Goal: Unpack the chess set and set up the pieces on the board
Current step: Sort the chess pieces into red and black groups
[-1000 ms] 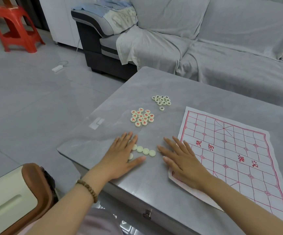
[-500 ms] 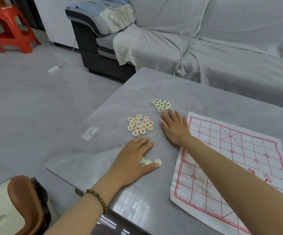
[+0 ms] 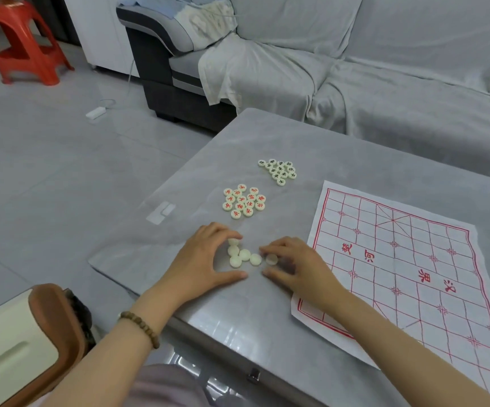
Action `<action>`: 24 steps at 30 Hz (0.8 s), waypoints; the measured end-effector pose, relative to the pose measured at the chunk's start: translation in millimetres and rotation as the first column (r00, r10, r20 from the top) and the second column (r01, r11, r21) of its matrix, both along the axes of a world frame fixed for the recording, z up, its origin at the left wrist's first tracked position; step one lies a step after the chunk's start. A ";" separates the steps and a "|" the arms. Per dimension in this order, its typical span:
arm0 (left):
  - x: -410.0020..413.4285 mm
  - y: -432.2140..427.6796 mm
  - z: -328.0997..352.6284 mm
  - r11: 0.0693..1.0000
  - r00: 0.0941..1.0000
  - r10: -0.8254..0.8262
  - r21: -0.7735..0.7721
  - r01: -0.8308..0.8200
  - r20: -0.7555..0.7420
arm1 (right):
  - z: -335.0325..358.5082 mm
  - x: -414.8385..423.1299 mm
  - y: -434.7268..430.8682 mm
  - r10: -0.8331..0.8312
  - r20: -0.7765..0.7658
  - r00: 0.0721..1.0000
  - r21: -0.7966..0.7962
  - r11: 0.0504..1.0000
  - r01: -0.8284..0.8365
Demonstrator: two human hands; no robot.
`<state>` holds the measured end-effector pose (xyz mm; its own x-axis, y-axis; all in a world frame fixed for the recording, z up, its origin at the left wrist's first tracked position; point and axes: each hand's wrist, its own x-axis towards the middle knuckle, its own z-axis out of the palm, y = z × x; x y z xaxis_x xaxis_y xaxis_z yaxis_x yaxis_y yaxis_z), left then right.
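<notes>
A small cluster of blank pieces [image 3: 243, 255] lies on the grey table [image 3: 267, 333] between the hands. The left hand [image 3: 199, 259] cups it with curled fingers and its thumb flat, and the right hand [image 3: 299, 265] pinches the end piece [image 3: 271, 259] between fingertips and thumb. Beyond lie the red-marked pieces [image 3: 243, 201], then the black-marked pieces [image 3: 279, 171]. The paper board [image 3: 414, 259] is spread out just right of the right hand, with no pieces on it.
</notes>
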<state>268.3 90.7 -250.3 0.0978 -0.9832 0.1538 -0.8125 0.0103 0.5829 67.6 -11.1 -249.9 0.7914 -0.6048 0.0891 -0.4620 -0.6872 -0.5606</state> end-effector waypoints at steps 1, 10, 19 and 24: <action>-0.1 4.4 -0.7 1.000 1.000 0.003 -0.002 -0.003 -0.020 | 0.4 1.5 2.9 0.005 0.011 1.000 0.003 1.000 -0.005; -7.7 17.6 -5.6 1.000 0.997 0.006 0.001 -0.006 -0.082 | 3.9 0.9 22.1 -0.106 0.079 0.991 0.020 0.994 0.104; -10.4 6.2 -2.4 0.993 0.989 0.111 0.049 -0.106 -0.099 | 3.2 14.8 7.8 -0.304 0.105 0.947 0.142 0.947 0.288; -7.4 6.0 0.0 0.982 0.971 0.189 0.032 -0.186 -0.147 | 0.0 13.2 16.0 -0.229 0.164 0.959 0.048 0.973 0.224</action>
<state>260.9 96.7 -250.3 0.3011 -0.9476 0.1067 -0.7035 -0.1452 0.6957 80.9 4.9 -249.9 0.6084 -0.7710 0.1883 -0.5021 -0.5576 -0.6610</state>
